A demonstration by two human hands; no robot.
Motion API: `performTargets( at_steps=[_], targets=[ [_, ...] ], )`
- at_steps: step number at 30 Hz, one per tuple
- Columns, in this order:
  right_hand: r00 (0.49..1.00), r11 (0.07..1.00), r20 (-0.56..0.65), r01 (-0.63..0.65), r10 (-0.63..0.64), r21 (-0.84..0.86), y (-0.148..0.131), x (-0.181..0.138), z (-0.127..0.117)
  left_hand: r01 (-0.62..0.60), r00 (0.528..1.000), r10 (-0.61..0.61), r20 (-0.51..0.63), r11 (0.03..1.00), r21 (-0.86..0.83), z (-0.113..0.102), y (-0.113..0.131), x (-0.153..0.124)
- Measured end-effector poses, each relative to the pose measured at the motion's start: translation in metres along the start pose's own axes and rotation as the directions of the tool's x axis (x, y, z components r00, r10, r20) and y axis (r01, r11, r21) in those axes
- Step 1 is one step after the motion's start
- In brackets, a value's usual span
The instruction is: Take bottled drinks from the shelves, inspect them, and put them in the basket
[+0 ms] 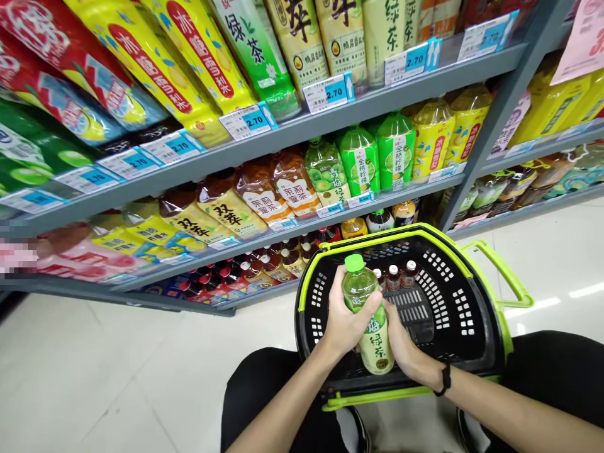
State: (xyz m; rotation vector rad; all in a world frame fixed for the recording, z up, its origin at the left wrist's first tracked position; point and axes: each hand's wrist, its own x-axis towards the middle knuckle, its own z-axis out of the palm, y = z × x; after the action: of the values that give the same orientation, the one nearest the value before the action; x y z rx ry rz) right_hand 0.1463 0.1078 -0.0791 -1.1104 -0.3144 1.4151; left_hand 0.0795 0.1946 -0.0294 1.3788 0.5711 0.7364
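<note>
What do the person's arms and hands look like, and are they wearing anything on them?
Both arms are bare, with no sleeves showing up to the edge of the picture. The left hand wears nothing: no glove, ring or watch. The right hand is bare too, but a thin black band sits around its wrist.

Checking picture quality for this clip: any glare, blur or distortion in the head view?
Head view: bright glare streaks on the floor at right; shelves bow from wide-angle distortion; a pixelated patch at the left edge; bottle and both hands sharp.
</note>
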Motion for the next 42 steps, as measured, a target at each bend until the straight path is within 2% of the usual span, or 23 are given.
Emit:
performTargets(
  at_steps=[4, 7, 10, 14, 18, 20, 22, 26, 28, 31, 34, 38, 42],
  targets=[
    [0.992, 0.993, 0.075, -0.105, 0.101, 0.059, -0.005, -0.002, -0.003, -0.003, 0.993, 0.007, 0.118, 0.999, -0.042, -0.005, 0.007, 0.001],
    [0.979, 0.994, 0.177, -0.106, 0.103, 0.011, -0.009, -0.004, -0.006, -0.007, 0.989, 0.013, 0.149, 0.999, -0.038, -0.01, 0.014, 0.001],
    [0.964, 0.995, 0.248, -0.096, 0.098, -0.016, -0.01, -0.007, -0.008, -0.061, 0.987, 0.052, 0.152, 0.997, 0.056, -0.017, 0.016, -0.001],
    [0.956, 0.988, 0.264, -0.146, 0.127, 0.054, -0.01, -0.004, -0.005, -0.131, 0.991, 0.121, 0.06, 0.963, 0.237, -0.027, 0.013, -0.003],
    [0.974, 0.973, 0.119, -0.205, 0.193, 0.104, -0.008, 0.001, -0.003, -0.076, 0.989, 0.118, -0.091, 0.923, 0.378, -0.028, 0.012, -0.004],
    [0.966, 0.963, 0.088, -0.25, 0.241, 0.105, -0.006, 0.001, -0.004, -0.043, 0.992, 0.085, -0.098, 0.928, 0.37, -0.026, 0.014, -0.006],
    [0.955, 0.951, 0.103, -0.289, 0.279, 0.108, -0.001, -0.002, -0.005, -0.045, 0.997, 0.063, -0.038, 0.933, 0.356, -0.025, 0.016, -0.009],
    [0.936, 0.942, 0.203, -0.314, 0.287, 0.12, 0.005, -0.008, -0.008, -0.112, 0.988, 0.067, 0.137, 0.928, 0.356, -0.026, 0.021, -0.016],
    [0.929, 0.945, 0.253, -0.306, 0.27, 0.118, 0.006, -0.009, -0.01, -0.116, 0.982, 0.055, 0.182, 0.932, 0.344, -0.028, 0.021, -0.018],
    [0.901, 0.943, 0.331, -0.323, 0.281, 0.078, 0.001, -0.011, -0.009, -0.11, 0.982, 0.053, 0.18, 0.94, 0.322, -0.029, 0.016, -0.02],
    [0.869, 0.938, 0.379, -0.347, 0.318, 0.009, -0.005, -0.014, -0.006, -0.152, 0.981, 0.103, 0.164, 0.934, 0.322, -0.029, 0.008, -0.019],
    [0.866, 0.933, 0.362, -0.358, 0.344, -0.031, -0.01, -0.018, -0.003, -0.189, 0.977, 0.146, 0.155, 0.93, 0.315, -0.027, 0.002, -0.018],
    [0.866, 0.925, 0.351, -0.381, 0.356, 0.001, -0.011, -0.017, -0.004, -0.183, 0.981, 0.155, 0.114, 0.936, 0.302, -0.025, 0.003, -0.017]
  ],
)
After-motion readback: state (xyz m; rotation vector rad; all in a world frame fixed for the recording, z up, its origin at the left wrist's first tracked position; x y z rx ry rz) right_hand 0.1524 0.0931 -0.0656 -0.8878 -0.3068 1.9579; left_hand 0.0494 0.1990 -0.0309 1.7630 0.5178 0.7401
